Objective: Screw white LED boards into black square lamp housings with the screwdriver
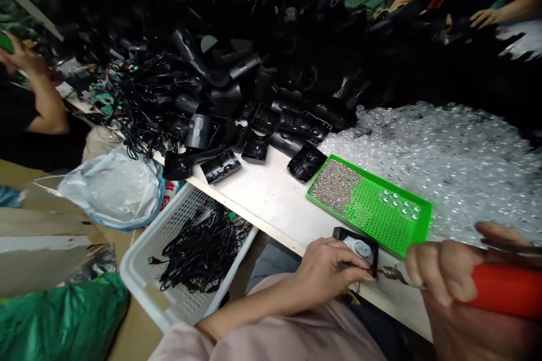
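Note:
My left hand grips a small black plastic housing with a round pale metal part set in it. My right hand is shut around a red-handled pair of pliers. Their metal nose reaches left to just beside my left fingertips, close to the housing's lower edge. Whether the nose touches the housing is hidden. Just beyond both hands lies a green perforated tray, partly covered with small silvery pieces.
A white table edge runs in front of me, with heaped black plastic housings and clear plastic domes on it. A white crate of black cables sits to my left. Co-workers' arms and hands show at both far sides.

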Demonstrator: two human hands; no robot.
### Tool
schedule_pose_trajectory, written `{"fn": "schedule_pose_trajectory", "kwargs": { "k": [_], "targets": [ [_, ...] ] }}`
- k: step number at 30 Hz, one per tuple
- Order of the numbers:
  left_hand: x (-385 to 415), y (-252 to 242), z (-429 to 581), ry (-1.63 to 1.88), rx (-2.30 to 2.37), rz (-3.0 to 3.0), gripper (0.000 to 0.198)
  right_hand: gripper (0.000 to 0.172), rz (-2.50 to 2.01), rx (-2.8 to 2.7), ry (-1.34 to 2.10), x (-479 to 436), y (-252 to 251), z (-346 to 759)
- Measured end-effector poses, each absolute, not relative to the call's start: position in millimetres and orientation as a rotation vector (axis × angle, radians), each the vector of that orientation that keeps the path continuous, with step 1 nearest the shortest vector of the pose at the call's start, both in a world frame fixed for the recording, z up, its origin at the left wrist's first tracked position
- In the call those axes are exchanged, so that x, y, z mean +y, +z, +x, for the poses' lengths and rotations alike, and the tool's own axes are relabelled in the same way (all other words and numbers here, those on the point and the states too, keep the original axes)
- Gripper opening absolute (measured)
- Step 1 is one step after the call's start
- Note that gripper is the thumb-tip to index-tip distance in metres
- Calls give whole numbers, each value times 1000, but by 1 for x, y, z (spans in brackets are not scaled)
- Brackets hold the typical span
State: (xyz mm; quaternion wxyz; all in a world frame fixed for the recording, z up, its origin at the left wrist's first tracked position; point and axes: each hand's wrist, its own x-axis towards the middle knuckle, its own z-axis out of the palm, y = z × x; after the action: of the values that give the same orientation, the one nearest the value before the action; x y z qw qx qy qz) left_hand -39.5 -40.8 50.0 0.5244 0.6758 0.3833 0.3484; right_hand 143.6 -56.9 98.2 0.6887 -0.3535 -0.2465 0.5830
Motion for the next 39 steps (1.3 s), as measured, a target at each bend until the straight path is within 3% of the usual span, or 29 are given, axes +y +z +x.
{"fn": "schedule_pose_trajectory", "kwargs": {
  "k": [6,17,27,31,39],
  "targets": [
    [-45,48,-38,934,1023,1285,32,73,-651,-862,1135,-44,128,121],
    [-44,43,-33,962,1056,1309,34,67,-659,-845,1095,-39,136,112],
    [-42,38,-39,939,956,1874,25,68,-687,-886,1162,-44,136,114],
    [-32,32,-53,864,1120,2133,58,69,-750,-892,1049,-48,136,129],
    [-24,10,-45,748,1109,2221,53,61,-756,-886,1012,-37,98,129]
  ]
}}
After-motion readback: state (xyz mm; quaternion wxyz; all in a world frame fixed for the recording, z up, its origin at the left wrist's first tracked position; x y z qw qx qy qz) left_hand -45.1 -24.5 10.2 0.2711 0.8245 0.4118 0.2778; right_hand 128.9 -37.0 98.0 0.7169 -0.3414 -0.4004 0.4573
